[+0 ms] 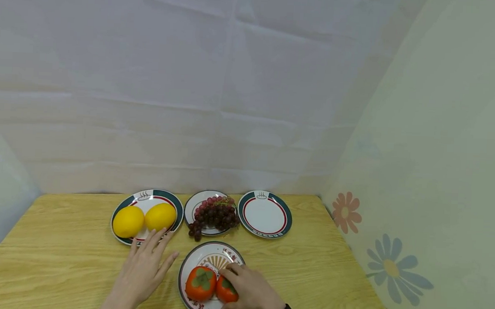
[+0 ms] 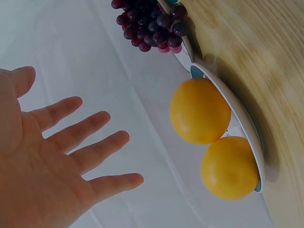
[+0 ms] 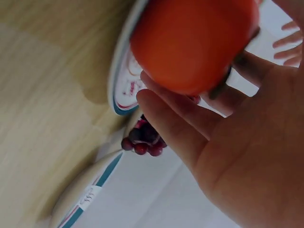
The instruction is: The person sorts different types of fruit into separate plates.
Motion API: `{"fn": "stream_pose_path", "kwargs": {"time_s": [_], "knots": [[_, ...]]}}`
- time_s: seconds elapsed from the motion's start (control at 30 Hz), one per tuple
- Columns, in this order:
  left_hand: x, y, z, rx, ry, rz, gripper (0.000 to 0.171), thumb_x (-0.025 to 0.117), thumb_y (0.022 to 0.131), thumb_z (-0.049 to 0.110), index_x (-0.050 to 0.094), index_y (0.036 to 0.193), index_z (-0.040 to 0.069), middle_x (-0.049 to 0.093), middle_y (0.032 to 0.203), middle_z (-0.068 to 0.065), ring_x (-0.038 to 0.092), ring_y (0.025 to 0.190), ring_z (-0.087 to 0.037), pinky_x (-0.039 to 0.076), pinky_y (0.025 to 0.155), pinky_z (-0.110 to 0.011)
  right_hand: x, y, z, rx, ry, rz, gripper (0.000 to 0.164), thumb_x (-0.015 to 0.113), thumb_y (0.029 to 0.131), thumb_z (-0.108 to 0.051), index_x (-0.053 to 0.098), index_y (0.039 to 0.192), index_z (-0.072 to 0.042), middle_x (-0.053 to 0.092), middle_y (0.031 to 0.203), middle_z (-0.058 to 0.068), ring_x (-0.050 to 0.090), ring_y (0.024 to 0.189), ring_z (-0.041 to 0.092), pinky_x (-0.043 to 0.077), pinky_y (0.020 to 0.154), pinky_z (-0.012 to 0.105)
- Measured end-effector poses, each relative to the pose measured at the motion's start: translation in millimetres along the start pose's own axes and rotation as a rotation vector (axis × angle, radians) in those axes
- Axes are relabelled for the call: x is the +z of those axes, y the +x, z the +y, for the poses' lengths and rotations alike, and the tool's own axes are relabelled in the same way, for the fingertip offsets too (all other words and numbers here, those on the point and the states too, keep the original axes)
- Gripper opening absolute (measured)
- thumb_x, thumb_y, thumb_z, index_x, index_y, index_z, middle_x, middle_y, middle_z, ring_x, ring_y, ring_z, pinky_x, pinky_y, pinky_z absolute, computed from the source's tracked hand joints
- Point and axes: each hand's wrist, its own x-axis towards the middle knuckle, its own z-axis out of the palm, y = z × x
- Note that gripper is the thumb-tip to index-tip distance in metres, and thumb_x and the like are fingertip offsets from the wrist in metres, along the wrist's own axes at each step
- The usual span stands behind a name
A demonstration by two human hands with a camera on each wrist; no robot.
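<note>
My right hand (image 1: 250, 290) curls its fingers and thumb around the right-hand persimmon (image 1: 227, 291), an orange-red fruit with green leaves on top. In the right wrist view, that fruit (image 3: 190, 42) sits against the fingers, over the plate's rim. Left of it, a larger persimmon (image 1: 196, 290) lies on the same white patterned plate (image 1: 199, 254). My left hand (image 1: 143, 265) hovers with spread, straight fingers near the front edge of the oval plate (image 1: 175, 199), which carries two yellow round fruits (image 1: 128, 222). The left wrist view shows nothing in the left palm (image 2: 42, 166).
Behind the persimmon plate, a bunch of dark grapes (image 1: 216, 215) overhangs a small round plate (image 1: 191, 205). To its right stands a white plate with a green rim (image 1: 265, 215). The wooden table (image 1: 317, 277) meets a white cloth at the back and a flowered panel (image 1: 419, 217) on the right.
</note>
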Motion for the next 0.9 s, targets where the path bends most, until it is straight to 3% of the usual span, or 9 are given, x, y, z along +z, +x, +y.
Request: {"fn": "stream_pose_path", "kwargs": {"time_s": [0.17,0.27,0.37,0.57,0.73,0.9], "knots": [[1.3,0.5,-2.0,0.005,-0.008,0.022,0.048,0.055,0.095,0.037,0.053,0.135,0.010,0.052,0.139,-0.016,0.046,0.129,-0.041,0.028,0.104,-0.072,4,2,3,0.018,0.022,0.015,0.065,0.075,0.075,-0.046,0.052,0.133,-0.028,0.054,0.129,0.002,0.058,0.100,0.015,0.051,0.074,0.026],[1.5,0.3,-3.4,0.006,-0.005,0.026,0.048,0.054,0.095,0.037,0.053,0.135,0.010,0.053,0.138,-0.016,0.046,0.129,-0.041,0.029,0.103,-0.072,-5,7,14,0.013,0.049,0.082,0.064,0.077,0.074,-0.041,0.055,0.130,-0.021,0.055,0.125,0.005,0.059,0.099,0.017,0.051,0.072,0.023],[1.9,0.1,-4.7,0.005,-0.002,0.025,0.047,0.054,0.096,0.038,0.053,0.135,0.011,0.053,0.138,-0.016,0.046,0.129,-0.041,0.029,0.103,-0.071,-21,17,35,0.048,0.065,0.203,0.065,0.078,0.072,-0.039,0.056,0.129,-0.016,0.057,0.121,0.008,0.062,0.096,0.020,0.053,0.071,0.025],[1.8,-0.6,-6.0,-0.010,-0.002,0.010,0.048,0.053,0.096,0.038,0.053,0.135,0.011,0.052,0.139,-0.015,0.045,0.130,-0.040,0.028,0.104,-0.071,-50,51,110,0.256,0.099,0.464,0.068,0.081,0.071,-0.038,0.056,0.128,-0.009,0.061,0.119,0.014,0.063,0.098,0.027,0.056,0.077,0.040],[0.9,-0.8,-6.9,-0.016,0.003,0.003,0.048,0.053,0.096,0.039,0.052,0.135,0.011,0.052,0.139,-0.015,0.045,0.130,-0.041,0.029,0.104,-0.071,-53,79,173,0.453,0.178,0.483,0.075,0.078,0.077,-0.032,0.045,0.136,-0.001,0.057,0.125,0.024,0.061,0.104,0.036,0.055,0.086,0.047],[2.1,0.7,-6.8,-0.007,-0.001,0.025,0.047,0.055,0.095,0.037,0.054,0.134,0.012,0.053,0.138,-0.015,0.046,0.130,-0.040,0.029,0.103,-0.071,-49,87,200,0.591,0.178,0.447,0.073,0.077,0.076,-0.031,0.045,0.132,0.003,0.057,0.120,0.026,0.061,0.097,0.036,0.054,0.083,0.048]]}}
